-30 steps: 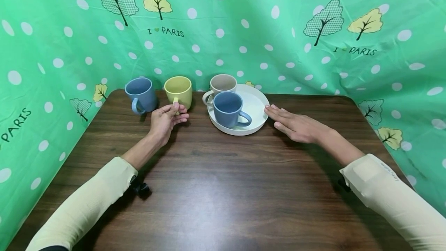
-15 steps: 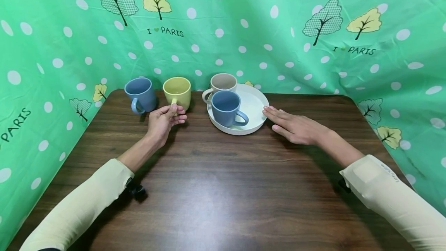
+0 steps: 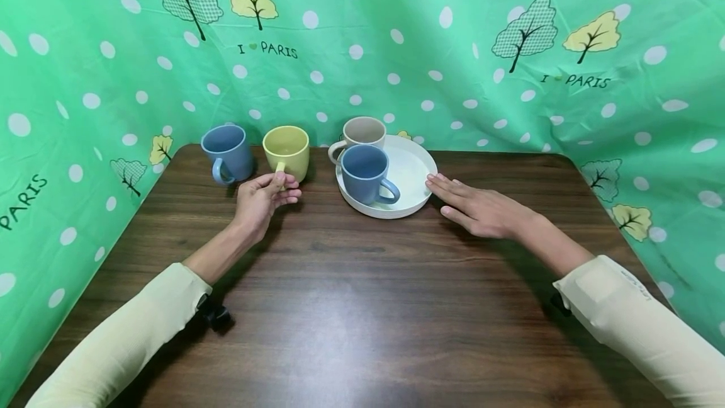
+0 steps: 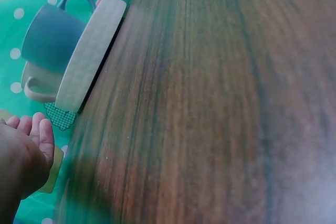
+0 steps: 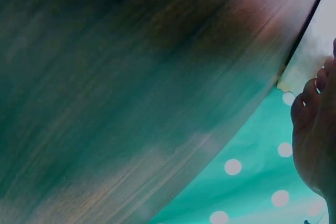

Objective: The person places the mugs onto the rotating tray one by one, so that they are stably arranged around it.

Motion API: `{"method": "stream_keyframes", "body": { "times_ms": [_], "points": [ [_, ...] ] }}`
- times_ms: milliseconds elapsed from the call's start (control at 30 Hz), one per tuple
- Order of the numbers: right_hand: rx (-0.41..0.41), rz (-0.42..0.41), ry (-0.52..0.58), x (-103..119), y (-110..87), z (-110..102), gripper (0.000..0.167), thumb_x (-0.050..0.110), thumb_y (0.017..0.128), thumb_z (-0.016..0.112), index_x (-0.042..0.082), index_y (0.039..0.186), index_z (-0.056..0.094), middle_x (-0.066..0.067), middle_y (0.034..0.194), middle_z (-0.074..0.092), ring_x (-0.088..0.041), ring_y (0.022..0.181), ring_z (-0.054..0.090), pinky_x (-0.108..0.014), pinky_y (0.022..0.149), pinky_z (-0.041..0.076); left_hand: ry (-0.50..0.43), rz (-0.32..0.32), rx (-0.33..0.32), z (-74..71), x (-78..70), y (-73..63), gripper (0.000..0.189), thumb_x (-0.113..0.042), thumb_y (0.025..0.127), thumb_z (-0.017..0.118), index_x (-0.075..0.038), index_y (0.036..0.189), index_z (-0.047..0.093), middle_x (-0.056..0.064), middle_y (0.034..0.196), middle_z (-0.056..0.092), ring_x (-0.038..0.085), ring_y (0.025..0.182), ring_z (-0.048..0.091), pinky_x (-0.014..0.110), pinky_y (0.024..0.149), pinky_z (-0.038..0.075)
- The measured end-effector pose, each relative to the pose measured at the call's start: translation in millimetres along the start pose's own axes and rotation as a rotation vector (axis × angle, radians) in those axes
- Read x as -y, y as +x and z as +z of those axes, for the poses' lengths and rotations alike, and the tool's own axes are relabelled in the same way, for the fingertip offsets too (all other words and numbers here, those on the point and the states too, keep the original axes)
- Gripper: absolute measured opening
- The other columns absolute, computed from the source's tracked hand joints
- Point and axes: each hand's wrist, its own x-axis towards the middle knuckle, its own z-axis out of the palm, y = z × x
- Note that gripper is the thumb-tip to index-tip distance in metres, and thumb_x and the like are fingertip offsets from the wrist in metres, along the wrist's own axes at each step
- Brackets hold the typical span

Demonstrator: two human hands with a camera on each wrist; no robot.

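Observation:
My left hand (image 3: 257, 203) pinches the handle of a yellow mug (image 3: 287, 150) between thumb and fingers. The mug stands upright near the table's back edge. In the left wrist view that hand (image 4: 26, 156) hides most of the yellow mug (image 4: 52, 171). My right hand (image 3: 481, 209), its fingers straight, touches the right rim of a round white tray (image 3: 419, 197). Inside the tray stand a blue mug (image 3: 364, 175), its handle to the right, and behind it a grey mug (image 3: 365, 130), its handle to the left. In the right wrist view the right hand (image 5: 317, 135) lies against the tray's side.
A second blue mug (image 3: 229, 153) stands left of the yellow one, handle toward me. The dark wooden table (image 3: 362, 301) reaches back to a green dotted curtain (image 3: 362, 36) with printed trees. A small black device (image 3: 218, 318) hangs at the left sleeve.
My left hand and the yellow mug have shifted slightly left and toward me. The blue mug in the tray appears a little farther left. My right hand stays at the rim.

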Motion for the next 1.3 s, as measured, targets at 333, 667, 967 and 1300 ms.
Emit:
{"method": "stream_keyframes", "body": {
  "times_ms": [333, 667, 967, 1300],
  "points": [
    [0.001, 0.000, -0.015, 8, -2.9, 1, 0.068, 0.045, 0.123, 0.045, 0.029, 0.183, 0.016, 0.002, 0.192, 0.014, -0.029, 0.178, 0.021, -0.060, 0.139, 0.032, -0.002, 0.009, -0.005, -1.3, 0.4, -7.5, 0.028, -0.019, 0.117, 0.060, -0.006, 0.104, 0.081, 0.002, 0.092, 0.083, 0.014, 0.080, 0.083, 0.028, 0.081, 0.071],
    [-0.041, -0.064, -0.059, 17, -6.6, 2, 0.067, 0.042, 0.122, 0.049, 0.026, 0.182, 0.023, 0.000, 0.191, 0.021, -0.028, 0.176, 0.028, -0.054, 0.140, 0.034, 0.004, 0.004, -0.002, -5.2, 2.2, -11.3, 0.029, -0.019, 0.118, 0.059, -0.004, 0.106, 0.081, 0.002, 0.091, 0.082, 0.015, 0.081, 0.082, 0.028, 0.082, 0.071],
    [-0.053, -0.100, -0.071, 24, -7.0, 2, 0.066, 0.039, 0.121, 0.052, 0.024, 0.181, 0.028, 0.000, 0.189, 0.026, -0.026, 0.175, 0.031, -0.038, 0.144, 0.025, 0.004, 0.021, 0.021, -4.8, 1.6, -13.6, 0.028, -0.018, 0.117, 0.061, 0.003, 0.112, 0.079, 0.003, 0.093, 0.083, 0.015, 0.082, 0.083, 0.029, 0.083, 0.071],
    [-0.047, -0.120, -0.051, 35, -6.6, 3, 0.064, 0.039, 0.122, 0.051, 0.023, 0.180, 0.030, 0.001, 0.189, 0.027, -0.025, 0.175, 0.031, -0.034, 0.145, 0.022, 0.004, 0.029, 0.032, -2.1, 0.6, -15.5, 0.034, -0.018, 0.117, 0.062, 0.014, 0.120, 0.074, 0.004, 0.093, 0.083, 0.016, 0.082, 0.083, 0.030, 0.083, 0.071]
  ]
}}
